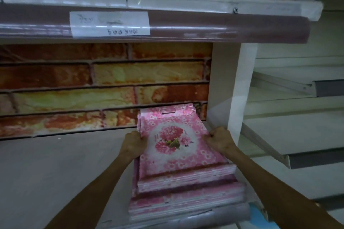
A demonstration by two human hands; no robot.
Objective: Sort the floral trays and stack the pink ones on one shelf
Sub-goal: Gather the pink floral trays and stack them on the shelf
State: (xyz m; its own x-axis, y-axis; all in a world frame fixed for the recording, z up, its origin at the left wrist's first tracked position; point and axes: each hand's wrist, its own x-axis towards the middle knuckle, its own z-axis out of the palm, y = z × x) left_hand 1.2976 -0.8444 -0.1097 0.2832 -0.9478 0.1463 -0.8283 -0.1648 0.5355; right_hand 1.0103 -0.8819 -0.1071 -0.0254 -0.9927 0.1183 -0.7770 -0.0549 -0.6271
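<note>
A tall stack of pink floral trays (183,189) stands on the grey shelf (61,169), tight against the white side panel on the right. The top pink tray (175,135) shows a pink flower bouquet in a white oval and has a cut-out handle at its far end. My left hand (133,144) grips the top tray's left edge. My right hand (219,139) grips its right edge. Both forearms reach in from below. The top tray lies flat on the stack, slightly smaller in outline than the trays under it.
A brick-pattern panel (104,87) backs the shelf. The shelf above has a brownish front rail (186,24) with a white paper label (109,23). A white upright panel (232,87) closes the right side. Further white shelves (297,117) lie to the right.
</note>
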